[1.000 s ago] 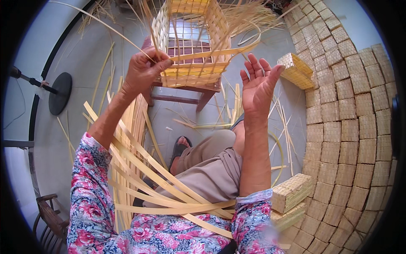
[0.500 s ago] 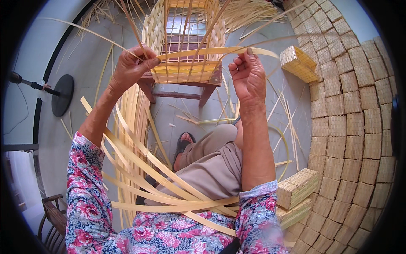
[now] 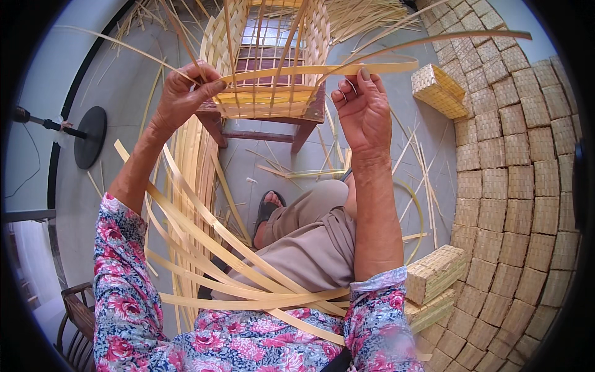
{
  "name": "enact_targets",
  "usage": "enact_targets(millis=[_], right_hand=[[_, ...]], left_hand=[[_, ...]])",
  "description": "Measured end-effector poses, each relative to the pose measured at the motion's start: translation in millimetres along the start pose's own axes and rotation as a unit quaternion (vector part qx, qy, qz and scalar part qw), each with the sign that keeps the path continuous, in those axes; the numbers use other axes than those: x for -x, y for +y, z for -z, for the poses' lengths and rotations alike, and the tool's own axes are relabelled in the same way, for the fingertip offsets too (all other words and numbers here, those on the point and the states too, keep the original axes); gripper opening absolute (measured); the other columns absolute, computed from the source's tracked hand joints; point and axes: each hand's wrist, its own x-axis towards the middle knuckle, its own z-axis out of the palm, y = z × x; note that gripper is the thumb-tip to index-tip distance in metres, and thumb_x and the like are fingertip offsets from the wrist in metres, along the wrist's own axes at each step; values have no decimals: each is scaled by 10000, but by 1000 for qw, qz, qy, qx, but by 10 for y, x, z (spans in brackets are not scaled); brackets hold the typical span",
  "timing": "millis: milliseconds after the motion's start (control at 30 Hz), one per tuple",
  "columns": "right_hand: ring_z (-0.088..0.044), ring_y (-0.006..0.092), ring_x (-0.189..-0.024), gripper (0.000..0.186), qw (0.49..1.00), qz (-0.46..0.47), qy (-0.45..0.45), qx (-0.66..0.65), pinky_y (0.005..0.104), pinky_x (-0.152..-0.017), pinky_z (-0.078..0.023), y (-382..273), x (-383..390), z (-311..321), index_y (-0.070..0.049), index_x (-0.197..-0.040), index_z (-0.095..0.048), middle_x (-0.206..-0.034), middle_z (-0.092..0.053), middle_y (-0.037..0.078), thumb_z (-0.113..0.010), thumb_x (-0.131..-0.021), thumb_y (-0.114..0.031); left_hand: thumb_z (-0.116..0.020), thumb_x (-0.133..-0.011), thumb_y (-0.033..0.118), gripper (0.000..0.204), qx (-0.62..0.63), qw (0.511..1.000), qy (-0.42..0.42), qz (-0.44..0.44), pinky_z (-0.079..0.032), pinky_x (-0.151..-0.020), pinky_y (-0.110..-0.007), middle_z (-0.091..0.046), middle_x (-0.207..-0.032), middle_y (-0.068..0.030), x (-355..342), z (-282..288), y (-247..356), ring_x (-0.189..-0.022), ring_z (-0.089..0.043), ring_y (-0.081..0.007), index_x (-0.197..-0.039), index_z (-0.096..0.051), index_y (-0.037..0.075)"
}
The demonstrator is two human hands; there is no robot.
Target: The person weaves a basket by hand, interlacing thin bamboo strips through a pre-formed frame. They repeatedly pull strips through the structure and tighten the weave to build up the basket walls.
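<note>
A half-woven bamboo basket [image 3: 266,102] rests on a dark red wooden stool [image 3: 260,136], its thin upright strips standing loose above the woven part. Across its near side runs a long, pale bamboo strip [image 3: 285,71]. At the basket's left corner, the thumb and fingers of my left hand [image 3: 186,96] pinch this strip beside an upright strip. My right hand [image 3: 364,111] is out to the right of the basket, its thumb and fingers closed on the same strip. Past that hand the strip bends round in a loop.
Several loose bamboo strips [image 3: 217,242] lie across my lap, beside a bundle on my left. Finished woven boxes [image 3: 496,211] are stacked along the right, with single boxes [image 3: 437,90] nearer. Cut strips litter the grey floor [image 3: 245,167]. A round black stand base [image 3: 91,137] is at far left.
My left hand and the basket have shifted slightly left. The strip's looped end reaches farther right, and a thin brown strip at the upper right has swung upward. My right hand has barely moved.
</note>
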Motion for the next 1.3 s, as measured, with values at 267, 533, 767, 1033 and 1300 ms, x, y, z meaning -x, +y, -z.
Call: enact_targets(millis=[267, 533, 767, 1033, 1300], right_hand=[[-627, 142, -763, 71, 986, -14, 163, 41, 317, -701, -539, 193, 53, 84, -93, -1078, -609, -901, -658, 24, -603, -1017, -129], [-641, 165, -809, 105, 965, -57, 254, 33, 348, -747, -539, 342, 115, 184, -118, -1112, -589, -923, -664, 31, -604, -1011, -139], [-642, 155, -884, 65, 981, -101, 154, 63, 375, -812, -538, 421, 112, 274, -117, -1033, -637, -931, -678, 22, -649, -996, -169], [-641, 132, -851, 81, 986, -113, 103, 61, 323, -791, -544, 507, 146, 248, -112, -1048, -654, -919, -678, 1, -668, -989, -165], [-601, 100, -791, 66, 986, -92, 118, 75, 282, -745, -516, 537, 204, 141, -109, -1025, -658, -870, -649, -24, -680, -985, -158]], left_hand=[[-755, -917, 92, 97, -58, 998, -31, 5, -431, -716, -243, -573, -827, 12, -5, -13, 93, -789, -525, -77, -893, -697, 19], [-763, -912, 109, 112, -62, 997, -49, -5, -420, -668, -243, -573, -807, 16, -77, -44, 61, -745, -510, -68, -884, -702, 18], [-750, -924, 95, 91, -44, 997, -64, -14, -429, -662, -241, -571, -815, 22, -70, 123, -188, -750, -516, -59, -893, -707, 22], [-757, -920, 97, 106, -19, 996, -82, -26, -417, -662, -241, -540, -802, 22, -60, 130, -202, -741, -490, -64, -895, -699, 12], [-750, -930, 106, 68, -46, 993, -101, -44, -456, -676, -225, -598, -834, 27, -57, 219, -135, -744, -525, -55, -904, -736, 45]])
